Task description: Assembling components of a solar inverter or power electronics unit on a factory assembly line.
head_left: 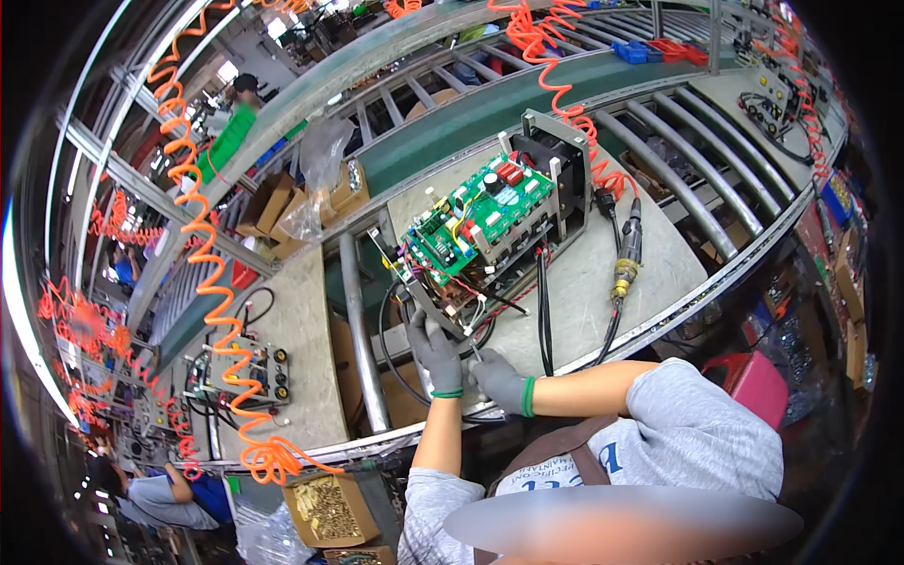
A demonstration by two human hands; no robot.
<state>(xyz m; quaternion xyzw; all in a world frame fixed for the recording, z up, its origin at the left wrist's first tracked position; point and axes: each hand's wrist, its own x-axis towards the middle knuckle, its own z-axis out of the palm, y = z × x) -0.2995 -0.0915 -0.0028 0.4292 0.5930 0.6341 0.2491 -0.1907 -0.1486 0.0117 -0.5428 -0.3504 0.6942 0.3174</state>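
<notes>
In front of me an open electronic unit (508,226) rests on a grey board, with a green circuit board (485,215) on top and a black fan (556,151) at its far right end. My left hand (437,356), in a grey glove with a green cuff, has its fingers closed at the lower edge of the unit's end panel (435,303). Beside it, my gloved right hand (504,381) is closed, pinching a thin pale rod-like piece (474,347) near the panel's lower corner. Loose red and black wires (482,299) lie close to both hands.
An air screwdriver (628,250) on an orange coiled hose (607,174) lies right of the unit. Black cables (544,320) hang over the front edge. Metal rollers (363,348) flank the board. Another unit (250,369) stands at left. A box of small parts (330,508) sits below.
</notes>
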